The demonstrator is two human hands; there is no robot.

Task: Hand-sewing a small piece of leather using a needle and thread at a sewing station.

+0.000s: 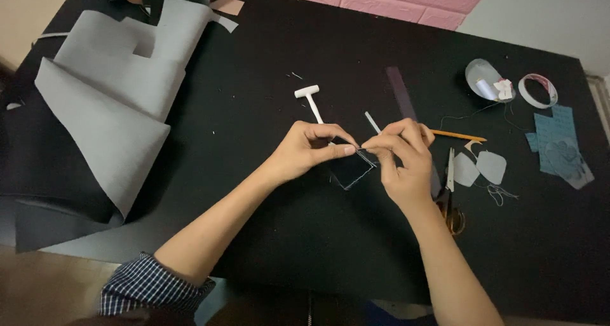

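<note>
My left hand (309, 150) pinches the upper edge of a small dark square piece of material (351, 169) above the black table (254, 224). My right hand (400, 157) pinches the same edge from the right, thumb and forefinger meeting the left fingers. A thin white stick (372, 122) pokes up from behind the right fingers; whether the hand holds it I cannot tell. A white T-shaped mallet (309, 97) lies just beyond the left hand.
Large grey sheets (111, 97) lie curled at the left. Right of my hands lie scissors (450, 186), an orange pencil (459, 135), pale cut shapes (481, 167), a tape roll (538, 89), a clear cup (483, 80), teal pieces (559, 145) and a purple strip (401, 91).
</note>
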